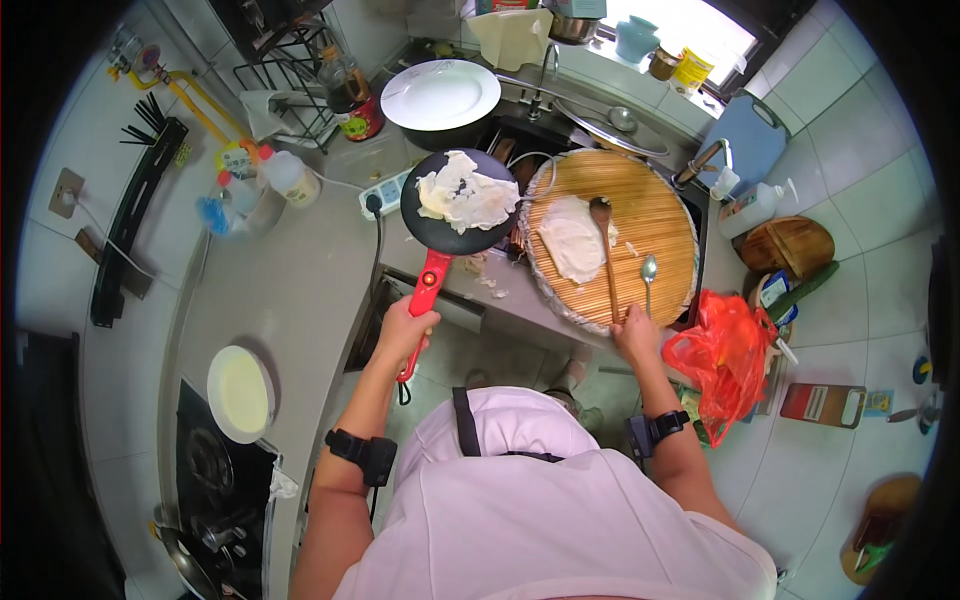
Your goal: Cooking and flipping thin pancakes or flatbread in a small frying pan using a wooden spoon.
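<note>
My left hand (401,334) grips the red handle of an electric crepe maker (501,166), whose round black plate is raised near the counter. A glowing light shows on the handle. A torn, uneven pale crepe (461,196) with holes lies on the plate. My right hand (637,339) closes around the handle end of a wooden spoon (604,225) at the near edge of a round bamboo tray (574,169). Under and beside the spoon's handle lies a folded pale crepe (570,238) on the tray. A metal spoon (649,270) rests to the right of it.
A white bowl of pale batter (241,394) stands left, by the gas stove (210,457). Behind the crepe maker are a white plate (439,94) and a power strip (390,193). A red plastic bag (720,360) hangs at right. Crumbs (487,281) lie on the counter edge.
</note>
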The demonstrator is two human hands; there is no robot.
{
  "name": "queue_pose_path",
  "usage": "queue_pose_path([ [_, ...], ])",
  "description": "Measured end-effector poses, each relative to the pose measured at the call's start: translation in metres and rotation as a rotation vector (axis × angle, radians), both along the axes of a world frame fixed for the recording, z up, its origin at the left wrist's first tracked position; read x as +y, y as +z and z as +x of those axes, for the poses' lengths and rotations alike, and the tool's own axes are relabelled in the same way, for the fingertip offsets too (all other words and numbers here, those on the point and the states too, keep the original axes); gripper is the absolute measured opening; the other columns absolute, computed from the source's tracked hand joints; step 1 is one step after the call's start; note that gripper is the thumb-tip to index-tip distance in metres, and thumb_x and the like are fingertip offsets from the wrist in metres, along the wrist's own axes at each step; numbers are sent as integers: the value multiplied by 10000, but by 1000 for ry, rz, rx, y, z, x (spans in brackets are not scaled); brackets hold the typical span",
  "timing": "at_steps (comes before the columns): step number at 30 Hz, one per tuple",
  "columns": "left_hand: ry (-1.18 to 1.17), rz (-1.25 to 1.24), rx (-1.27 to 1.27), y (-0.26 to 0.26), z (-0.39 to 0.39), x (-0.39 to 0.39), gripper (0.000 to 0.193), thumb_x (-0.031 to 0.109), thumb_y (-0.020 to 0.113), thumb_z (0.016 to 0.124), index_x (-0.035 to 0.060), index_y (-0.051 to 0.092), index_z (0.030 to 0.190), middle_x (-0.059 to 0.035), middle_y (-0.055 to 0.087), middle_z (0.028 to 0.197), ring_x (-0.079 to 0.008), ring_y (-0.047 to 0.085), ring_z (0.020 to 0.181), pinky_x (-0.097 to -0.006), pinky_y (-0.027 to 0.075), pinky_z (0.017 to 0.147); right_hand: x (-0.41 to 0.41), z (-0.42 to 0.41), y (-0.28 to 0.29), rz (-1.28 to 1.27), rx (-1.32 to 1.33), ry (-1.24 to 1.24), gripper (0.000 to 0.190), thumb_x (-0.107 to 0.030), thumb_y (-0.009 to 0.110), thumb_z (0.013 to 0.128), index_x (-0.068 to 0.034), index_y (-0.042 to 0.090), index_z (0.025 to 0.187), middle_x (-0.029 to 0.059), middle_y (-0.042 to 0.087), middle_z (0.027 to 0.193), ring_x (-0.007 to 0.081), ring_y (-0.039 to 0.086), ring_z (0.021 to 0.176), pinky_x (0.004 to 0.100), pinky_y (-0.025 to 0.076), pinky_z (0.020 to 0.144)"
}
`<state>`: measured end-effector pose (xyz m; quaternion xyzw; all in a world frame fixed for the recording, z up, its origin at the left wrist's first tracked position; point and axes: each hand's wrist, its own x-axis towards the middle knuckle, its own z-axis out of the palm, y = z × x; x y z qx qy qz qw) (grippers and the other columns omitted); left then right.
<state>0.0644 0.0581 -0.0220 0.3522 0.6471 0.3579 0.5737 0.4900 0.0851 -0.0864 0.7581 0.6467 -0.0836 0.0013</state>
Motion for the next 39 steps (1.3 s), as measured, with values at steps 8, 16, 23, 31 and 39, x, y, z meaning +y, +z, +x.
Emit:
queue_pose_path([
  [8,8,-10,4,-2,-2,4,172,113,681,777,40,583,899,-14,533,638,-104,498,451,-258,397,415,0,7,-9,48,109,-15,282,-210,683,814,-41,564,1007,190,685,920,391,666,859,483,524,729],
  [16,-8,-8,-11,-1,0,9,168,109,681,781,44,585,902,-12,533,631,-102,496,449,-256,401,417,2,7,4,356,566,-96,158,-139,541,899,-13,540,995,168,598,802,358,592,717,435,465,684],
  [23,-18,-15,6,-2,1,10,155,108,670,783,51,583,898,-13,535,637,-103,500,459,-260,408,424,-5,-56,118,349,798,192,300,-19,569,890,-50,575,1188,97,568,789,163,536,631,304,447,593],
  [31,-30,1,-14,6,9,10,152,113,660,786,52,582,902,-13,536,642,-103,502,465,-259,409,427,11,-91,146,317,752,446,384,-4,618,824,-104,661,1192,133,689,953,233,656,700,324,524,643],
  [39,-34,5,-12,4,7,2,163,120,660,787,49,575,906,-13,527,631,-105,498,452,-261,402,419,11,-99,182,52,626,342,337,-67,611,835,-90,679,1164,187,668,839,272,642,668,352,501,636],
])
